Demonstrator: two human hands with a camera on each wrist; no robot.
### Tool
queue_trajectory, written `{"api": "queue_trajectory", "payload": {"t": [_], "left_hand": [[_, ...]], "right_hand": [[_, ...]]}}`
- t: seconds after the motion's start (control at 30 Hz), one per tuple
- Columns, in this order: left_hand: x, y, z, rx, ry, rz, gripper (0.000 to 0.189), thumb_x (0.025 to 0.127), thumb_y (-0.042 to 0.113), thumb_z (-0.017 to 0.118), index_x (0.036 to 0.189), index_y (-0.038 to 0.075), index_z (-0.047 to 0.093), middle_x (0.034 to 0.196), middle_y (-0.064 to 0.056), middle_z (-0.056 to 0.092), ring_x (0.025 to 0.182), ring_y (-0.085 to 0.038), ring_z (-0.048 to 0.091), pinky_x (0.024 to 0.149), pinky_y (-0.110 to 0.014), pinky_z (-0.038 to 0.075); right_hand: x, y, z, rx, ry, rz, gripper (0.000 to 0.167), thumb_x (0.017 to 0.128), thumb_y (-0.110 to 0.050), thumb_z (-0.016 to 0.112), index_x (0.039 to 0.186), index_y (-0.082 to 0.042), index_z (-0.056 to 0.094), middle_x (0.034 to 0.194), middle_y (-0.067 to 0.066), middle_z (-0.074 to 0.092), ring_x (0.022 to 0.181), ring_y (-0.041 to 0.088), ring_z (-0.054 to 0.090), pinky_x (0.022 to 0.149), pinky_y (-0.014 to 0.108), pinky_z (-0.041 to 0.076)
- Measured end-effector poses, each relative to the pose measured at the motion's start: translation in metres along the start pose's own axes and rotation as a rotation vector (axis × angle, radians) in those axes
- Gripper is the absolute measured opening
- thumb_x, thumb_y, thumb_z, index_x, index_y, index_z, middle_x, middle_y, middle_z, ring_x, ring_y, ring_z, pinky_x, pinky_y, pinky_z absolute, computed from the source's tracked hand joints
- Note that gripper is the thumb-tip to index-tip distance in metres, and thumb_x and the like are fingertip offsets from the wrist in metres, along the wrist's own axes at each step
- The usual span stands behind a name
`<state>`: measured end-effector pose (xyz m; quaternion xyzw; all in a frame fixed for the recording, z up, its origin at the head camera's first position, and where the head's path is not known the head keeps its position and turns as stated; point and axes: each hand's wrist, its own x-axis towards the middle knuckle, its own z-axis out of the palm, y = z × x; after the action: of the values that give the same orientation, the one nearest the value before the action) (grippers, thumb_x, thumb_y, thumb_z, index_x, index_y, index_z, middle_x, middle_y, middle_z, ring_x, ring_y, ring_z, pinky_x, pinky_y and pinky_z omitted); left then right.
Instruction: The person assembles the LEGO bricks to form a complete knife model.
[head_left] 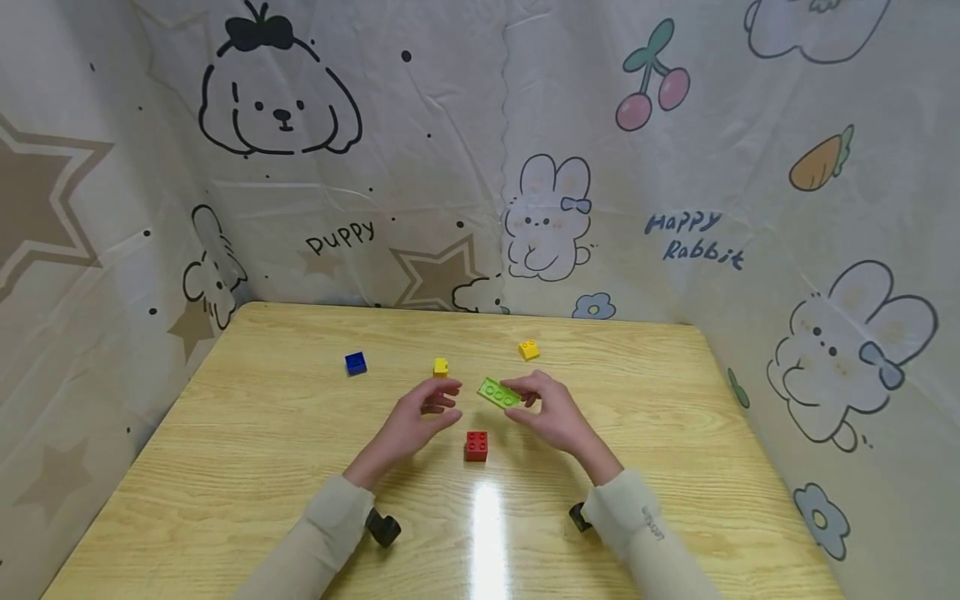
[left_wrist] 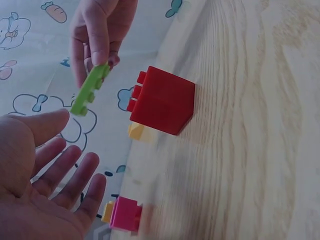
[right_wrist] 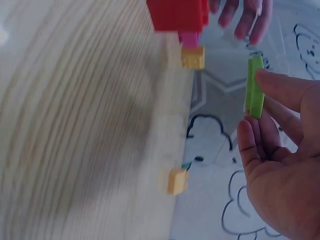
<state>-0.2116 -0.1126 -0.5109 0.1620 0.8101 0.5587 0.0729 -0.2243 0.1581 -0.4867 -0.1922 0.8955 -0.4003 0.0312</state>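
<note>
My right hand (head_left: 551, 411) pinches one end of a flat light-green building brick (head_left: 498, 393) between thumb and fingers, above the table. Its row of studs is seen in the head view, and its thin edge in the right wrist view (right_wrist: 256, 87). To the left, my left hand (head_left: 416, 414) hovers with fingers spread and nothing in them, apart from the green brick. A red brick (head_left: 476, 447) with studs up stands on the table between the hands, closer to me. Beyond the left hand are a yellow brick (head_left: 441, 367) and a pink brick (left_wrist: 125, 214), mostly hidden in the head view.
A dark blue brick (head_left: 356, 363) lies at the back left of the wooden table (head_left: 247, 433). Another yellow brick (head_left: 528, 349) lies at the back, right of the middle. A printed cloth (head_left: 420, 167) hangs behind and along both sides of the table.
</note>
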Motion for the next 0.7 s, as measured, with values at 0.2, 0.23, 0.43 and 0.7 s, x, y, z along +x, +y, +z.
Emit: {"api": "queue_trajectory", "payload": {"t": [0.2, 0.23, 0.43, 0.7], "left_hand": [[0.000, 0.003, 0.002, 0.013, -0.023, 0.028, 0.052, 0.099, 0.022, 0.072, 0.147, 0.012, 0.054, 0.141, -0.012, 0.061, 0.126, -0.033, 0.062, 0.110, -0.053, 0.050], [0.000, 0.003, 0.002, 0.022, -0.022, 0.028, 0.050, 0.099, 0.023, 0.072, 0.146, 0.014, 0.056, 0.140, -0.009, 0.063, 0.126, -0.031, 0.062, 0.109, -0.053, 0.050], [-0.003, 0.002, 0.003, 0.069, -0.013, 0.013, 0.039, 0.098, 0.026, 0.075, 0.134, 0.021, 0.064, 0.129, 0.001, 0.069, 0.123, -0.022, 0.062, 0.108, -0.050, 0.051], [-0.004, 0.002, 0.002, 0.076, -0.001, -0.002, 0.035, 0.096, 0.028, 0.077, 0.129, 0.021, 0.066, 0.124, 0.001, 0.070, 0.120, -0.024, 0.063, 0.108, -0.051, 0.050]], "right_hand": [[-0.004, -0.016, 0.006, 0.018, -0.064, -0.079, 0.042, 0.091, -0.012, 0.080, 0.133, -0.013, 0.071, 0.108, 0.001, 0.066, 0.097, 0.021, 0.061, 0.088, 0.046, 0.057], [-0.004, -0.018, 0.007, 0.018, -0.075, -0.089, 0.042, 0.091, -0.012, 0.080, 0.133, -0.013, 0.071, 0.107, 0.000, 0.066, 0.097, 0.020, 0.061, 0.088, 0.045, 0.057], [-0.006, -0.025, 0.010, 0.014, -0.108, -0.106, 0.042, 0.091, -0.012, 0.081, 0.131, -0.014, 0.071, 0.105, -0.001, 0.065, 0.093, 0.014, 0.058, 0.086, 0.044, 0.056], [-0.007, -0.027, 0.010, 0.024, -0.121, -0.112, 0.041, 0.091, -0.010, 0.080, 0.131, -0.013, 0.072, 0.106, -0.001, 0.066, 0.093, 0.014, 0.059, 0.088, 0.049, 0.057]]}}
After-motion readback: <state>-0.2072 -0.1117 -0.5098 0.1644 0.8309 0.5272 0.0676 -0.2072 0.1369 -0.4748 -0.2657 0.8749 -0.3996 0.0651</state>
